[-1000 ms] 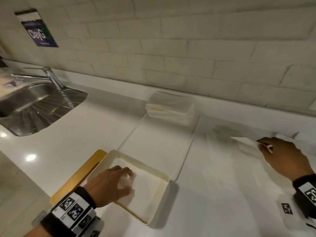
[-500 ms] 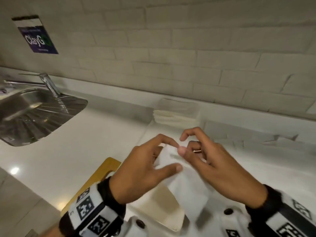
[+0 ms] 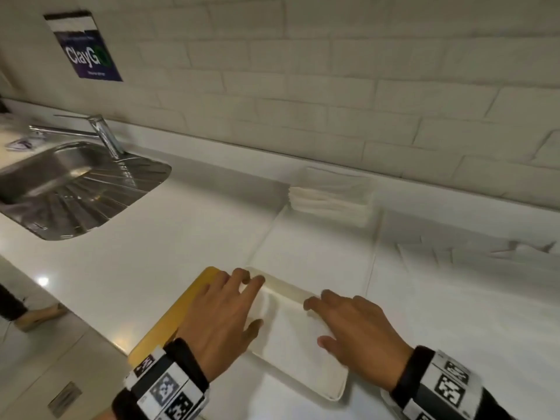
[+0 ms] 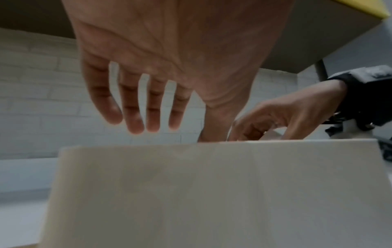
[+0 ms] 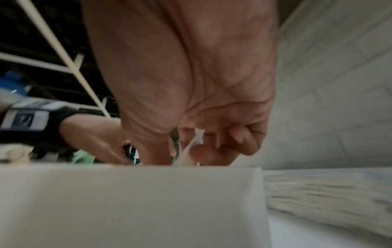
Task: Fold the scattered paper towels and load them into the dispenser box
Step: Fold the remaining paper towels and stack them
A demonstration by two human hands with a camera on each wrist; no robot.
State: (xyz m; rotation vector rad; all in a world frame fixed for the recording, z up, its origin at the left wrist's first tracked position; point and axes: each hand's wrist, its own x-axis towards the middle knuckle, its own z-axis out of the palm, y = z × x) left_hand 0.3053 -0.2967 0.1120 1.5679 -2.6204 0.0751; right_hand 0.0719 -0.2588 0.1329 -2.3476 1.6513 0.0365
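I see a white counter (image 3: pixel 188 237) under a pale brick wall (image 3: pixel 363 86), with the dispenser box (image 3: pixel 339 386) as my reference point. It is a shallow cream container, open at the top, at the near edge of the counter. Inside it lies a folded paper towel (image 3: pixel 291 338), flat on the bottom and filling most of the floor.

My left hand (image 3: pixel 221 322) is over the box's left side, fingers (image 4: pixel 135 122) straight and slightly apart, tips near the far left corner; the thumb touches the towel. My right hand (image 3: pixel 360 331) rests on the towel's right part. From the right wrist view its fingers (image 5: pixel 244 142) are curled and a bit of white paper shows between thumb and fingertips, though I cannot tell how firmly it is pinched.

A yellow board (image 3: pixel 169 319) lies under the box, protruding to its left. Beyond the box lies a flat white tray (image 3: pixel 318 256), and at the tray's far end sits a stack of folded towels (image 3: pixel 330 195) against the wall. To the right of the box, loose towels (image 3: pixel 472 253) lie spread on the counter. Far left of the box is a steel sink (image 3: pixel 75 186) with a tap (image 3: pixel 103 134); a poster (image 3: pixel 85 47) hangs above it.
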